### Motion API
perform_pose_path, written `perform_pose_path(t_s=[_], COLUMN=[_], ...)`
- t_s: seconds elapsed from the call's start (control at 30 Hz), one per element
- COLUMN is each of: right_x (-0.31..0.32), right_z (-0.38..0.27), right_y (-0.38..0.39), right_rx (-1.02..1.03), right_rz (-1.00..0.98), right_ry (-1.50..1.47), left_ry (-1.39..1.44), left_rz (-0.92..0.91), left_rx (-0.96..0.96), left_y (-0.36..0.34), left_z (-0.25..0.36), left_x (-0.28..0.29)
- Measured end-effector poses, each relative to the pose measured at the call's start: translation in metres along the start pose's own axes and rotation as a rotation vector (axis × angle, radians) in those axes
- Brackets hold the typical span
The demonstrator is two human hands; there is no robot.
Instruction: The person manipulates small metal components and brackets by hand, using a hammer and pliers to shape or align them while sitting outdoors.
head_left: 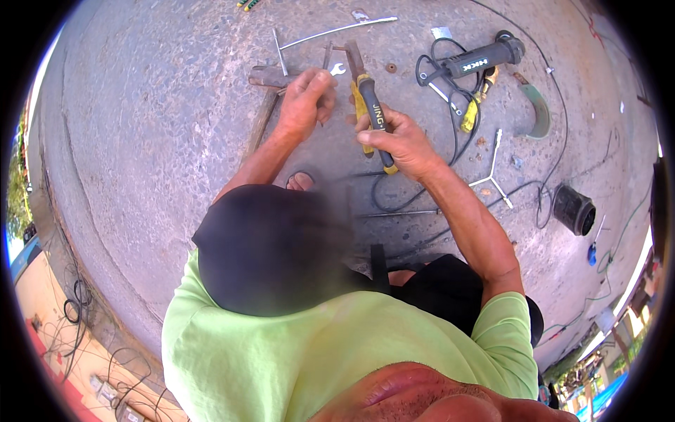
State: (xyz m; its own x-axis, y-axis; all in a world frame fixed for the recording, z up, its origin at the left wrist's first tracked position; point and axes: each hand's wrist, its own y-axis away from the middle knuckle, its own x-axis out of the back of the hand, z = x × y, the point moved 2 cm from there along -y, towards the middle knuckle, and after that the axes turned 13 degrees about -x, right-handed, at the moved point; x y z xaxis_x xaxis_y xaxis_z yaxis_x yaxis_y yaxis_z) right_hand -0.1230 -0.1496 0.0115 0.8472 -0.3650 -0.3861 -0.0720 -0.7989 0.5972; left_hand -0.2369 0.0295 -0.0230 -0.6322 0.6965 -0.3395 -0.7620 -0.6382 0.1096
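Observation:
My left hand (pixel 306 102) has its fingers curled round a thin metal piece (pixel 327 56), partly hidden, beside a dark metal bar (pixel 264 77) lying on an angled length (pixel 261 123). A small open-end wrench (pixel 338 69) lies just right of these fingers. My right hand (pixel 397 144) grips large pliers (pixel 373 105) with black-and-yellow handles, their rusty jaws pointing away from me, near a short thin metal piece at the tip. A long T-handled tool (pixel 337 29) lies beyond both hands on the concrete.
To the right lie a black cylindrical power tool (pixel 485 56) with cables, a yellow plug (pixel 470 116), a curved green metal piece (pixel 538 112), a Y-shaped wrench (pixel 492 172) and a black cylindrical container (pixel 573 209). A blurred dark shape (pixel 267 246) hides part of my lap.

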Motion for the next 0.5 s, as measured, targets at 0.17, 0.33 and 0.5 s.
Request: perform_pose_path(t_s=[0.17, 0.33, 0.5], right_x=[-0.002, -0.011, -0.007], right_z=[-0.001, -0.013, -0.002], right_y=[0.000, 0.007, -0.004], right_rx=[-0.006, -0.051, -0.148], right_rz=[-0.058, -0.116, -0.013], right_ry=[-0.147, -0.222, -0.330], left_ry=[-0.047, -0.121, -0.271], left_rz=[0.007, 0.005, 0.013], left_rx=[-0.026, -0.036, -0.124], left_y=[0.001, 0.001, 0.001], left_z=[0.001, -0.002, 0.003], left_x=[0.000, 0.003, 0.006])
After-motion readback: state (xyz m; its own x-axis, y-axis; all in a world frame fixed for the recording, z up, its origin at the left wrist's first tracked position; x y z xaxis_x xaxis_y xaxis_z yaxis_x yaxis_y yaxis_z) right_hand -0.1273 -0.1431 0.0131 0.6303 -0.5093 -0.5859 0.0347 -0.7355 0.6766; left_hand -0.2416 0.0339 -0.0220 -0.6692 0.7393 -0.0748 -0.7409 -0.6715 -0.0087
